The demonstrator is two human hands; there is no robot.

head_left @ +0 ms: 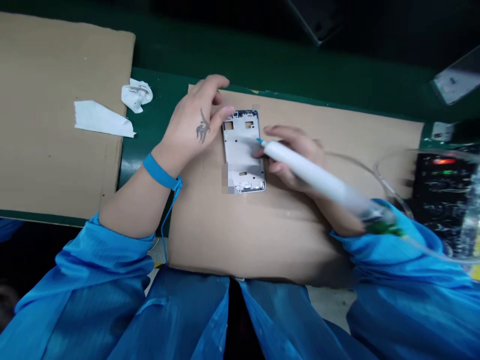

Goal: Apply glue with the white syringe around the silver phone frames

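Note:
A phone frame (243, 150), pale with dark edges and small cut-outs, lies flat on a brown cardboard sheet (225, 235). My left hand (202, 110) is at its upper left corner, the thumb touching or just above the edge, the fingers stretched out. In my right hand (296, 150) is a white glue syringe (311, 170) with a blue tip, held at a slant. Its tip is over the frame's right edge; whether it touches cannot be seen. A thin clear hose runs from the syringe's back end, which is blurred. A blue wrist strap is around my left wrist.
Another cardboard sheet (56, 125) lies at the left with a white paper strip (103, 118) on it. Crumpled white tissue (137, 95) sits beside its edge. A black control box (442, 200) with lit digits stands at the right. Another flat part (457, 75) lies at the upper right.

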